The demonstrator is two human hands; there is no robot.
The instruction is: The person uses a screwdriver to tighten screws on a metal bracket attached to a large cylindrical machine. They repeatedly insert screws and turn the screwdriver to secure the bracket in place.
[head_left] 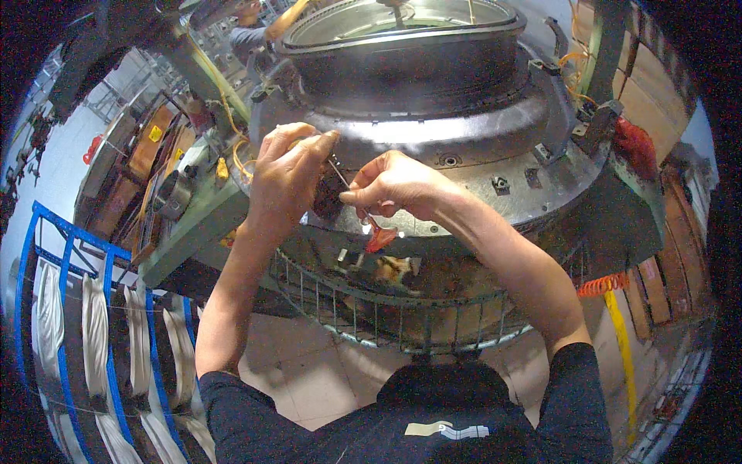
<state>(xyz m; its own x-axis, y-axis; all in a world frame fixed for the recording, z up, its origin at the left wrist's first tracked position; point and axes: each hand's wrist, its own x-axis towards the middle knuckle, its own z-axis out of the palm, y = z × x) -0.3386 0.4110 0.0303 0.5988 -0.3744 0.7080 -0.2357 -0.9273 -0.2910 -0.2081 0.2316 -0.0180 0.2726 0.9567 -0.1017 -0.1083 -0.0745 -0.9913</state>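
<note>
Over the near rim of a large round metal machine, both of my hands are raised close together. My left hand has its fingers bent and pinched; what lies between them is too small to make out. A thin metal rod slants from just below those fingertips down to my right hand, whose thumb and forefinger pinch it. Below the right fingers hangs a red, partly see-through piece, roughly in line with the rod; I cannot tell whether they are joined.
A ring-shaped guard rail curves around the machine's base. Green frame arms flank it. At left stands a blue rack with white cloth strips. A red cloth and an orange coiled hose are at right. Another person's arm shows behind.
</note>
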